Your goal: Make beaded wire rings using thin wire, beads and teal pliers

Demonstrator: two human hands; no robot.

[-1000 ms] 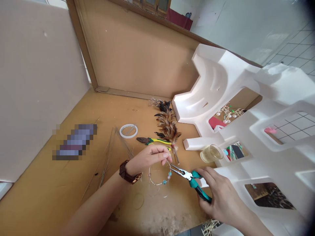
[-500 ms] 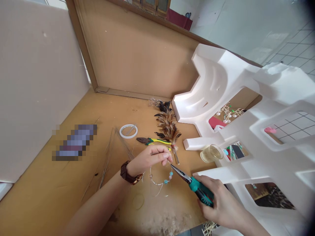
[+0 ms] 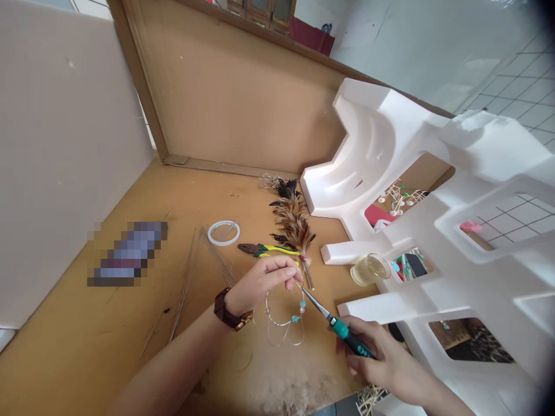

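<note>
Fingers [image 3: 291, 271] pinching a beaded ring [image 3: 295, 319], teal pliers [image 3: 340, 328] at its wire.

Right hand [image 3: 368, 349] wraps the pliers' handles, their slim tips aimed at the wire just beside the left fingertips, presumably for precise work; whether they touch it is too small to tell. Left hand [image 3: 269, 281] grips the ring's upper side between thumb and fingertips, probably to steady it and leave the beads hanging free over the desk [image 3: 191, 185]. Beyond, yellow pliers [image 3: 277, 249], a roll [image 3: 210, 233] and feathers [image 3: 292, 216] lie seemingly within reach, before a cardboard wall [image 3: 251, 104].
</note>
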